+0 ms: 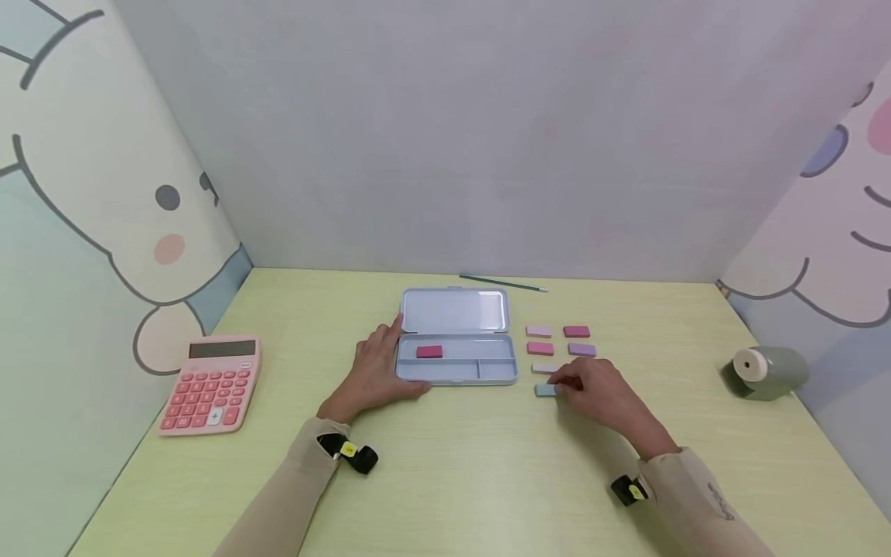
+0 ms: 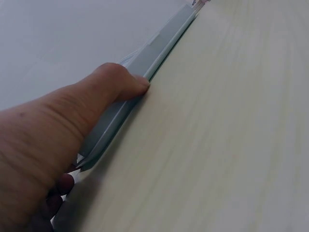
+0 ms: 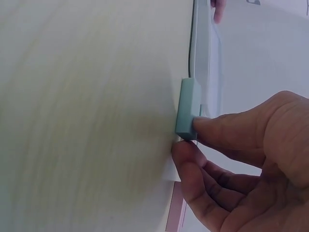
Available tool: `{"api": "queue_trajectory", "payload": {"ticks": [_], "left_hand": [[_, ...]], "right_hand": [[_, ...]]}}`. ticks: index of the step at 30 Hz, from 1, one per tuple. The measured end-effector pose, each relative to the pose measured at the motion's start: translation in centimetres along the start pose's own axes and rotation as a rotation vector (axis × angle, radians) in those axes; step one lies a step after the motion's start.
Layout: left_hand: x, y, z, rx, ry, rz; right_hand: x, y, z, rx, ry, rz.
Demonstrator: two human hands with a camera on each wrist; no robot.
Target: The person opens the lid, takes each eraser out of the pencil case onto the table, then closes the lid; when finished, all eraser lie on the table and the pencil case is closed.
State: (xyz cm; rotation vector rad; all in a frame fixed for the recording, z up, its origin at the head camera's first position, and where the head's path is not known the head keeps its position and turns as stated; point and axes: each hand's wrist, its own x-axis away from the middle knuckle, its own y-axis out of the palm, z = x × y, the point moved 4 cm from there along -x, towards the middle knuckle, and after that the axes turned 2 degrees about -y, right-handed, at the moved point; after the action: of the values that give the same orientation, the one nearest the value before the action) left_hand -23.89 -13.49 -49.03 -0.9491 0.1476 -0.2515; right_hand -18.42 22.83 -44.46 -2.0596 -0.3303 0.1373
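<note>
A pale blue pencil case (image 1: 497,372) lies with its lid (image 1: 452,309) raised back. Inside its long rear compartment sits a dark pink eraser (image 1: 429,352). My left hand (image 1: 379,371) spans the case's front left corner, its thumb along the front wall and its index finger reaching to the lid's left edge. To the right of the case, my right hand (image 1: 595,391) pinches one end of a light blue eraser (image 3: 187,108) between thumb and index finger. Just behind it lie a white eraser (image 1: 544,368), pink erasers (image 1: 540,349) and a purple eraser (image 1: 582,350).
Behind the case a dark green pencil (image 1: 503,284) lies near the grey back wall. A pink calculator (image 1: 211,385) is at the table's left side. Near the right edge is a green cylindrical object (image 1: 773,373) with a white end. Printed panels flank the table.
</note>
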Motion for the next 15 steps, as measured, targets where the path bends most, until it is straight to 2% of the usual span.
{"api": "queue_trajectory", "payload": {"ticks": [15], "left_hand": [[-0.05,0.02,0.02,0.003,0.006,0.004]], "right_hand": [[-0.07,0.07,-0.23,-0.007,0.025,-0.006]]}}
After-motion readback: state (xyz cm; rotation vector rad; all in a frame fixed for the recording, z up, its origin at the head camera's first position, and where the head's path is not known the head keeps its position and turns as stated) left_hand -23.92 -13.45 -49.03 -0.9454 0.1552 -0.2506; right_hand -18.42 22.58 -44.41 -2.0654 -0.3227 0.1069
